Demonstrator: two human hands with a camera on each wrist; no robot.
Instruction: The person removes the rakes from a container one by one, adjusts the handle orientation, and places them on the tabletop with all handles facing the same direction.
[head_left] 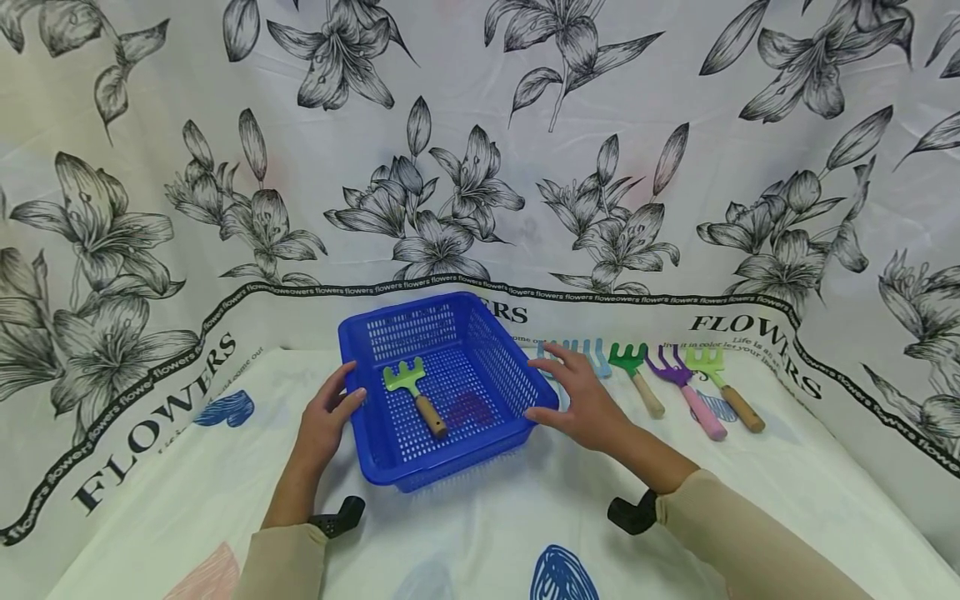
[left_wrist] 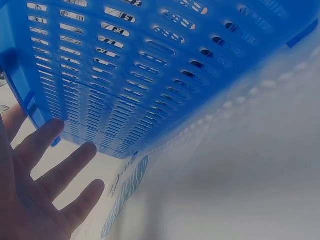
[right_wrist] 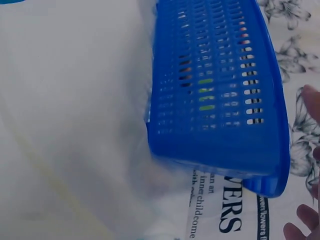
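A blue plastic basket [head_left: 450,460] with slotted walls stands slightly turned between the hands. Inside lies a small hand rake [head_left: 406,377] with light green tines and a wooden handle. My left hand [head_left: 321,421] is at the basket's left rim, its thumb near the top edge. In the left wrist view its fingers [left_wrist: 75,162] are spread and fairly straight beside the slotted wall. At the right rim is my right hand [head_left: 588,408], fingers apart. The right wrist view shows its fingertips [right_wrist: 306,216] at the frame edge, with a gap to the basket [right_wrist: 220,142].
Right of the basket several more hand rakes lie in a row: a light blue one [head_left: 602,358] partly behind my right hand, a dark green one [head_left: 628,358], a purple one with a pink handle [head_left: 702,412] and a light green one [head_left: 742,408]. Flower-printed cloth [head_left: 525,250] hangs behind.
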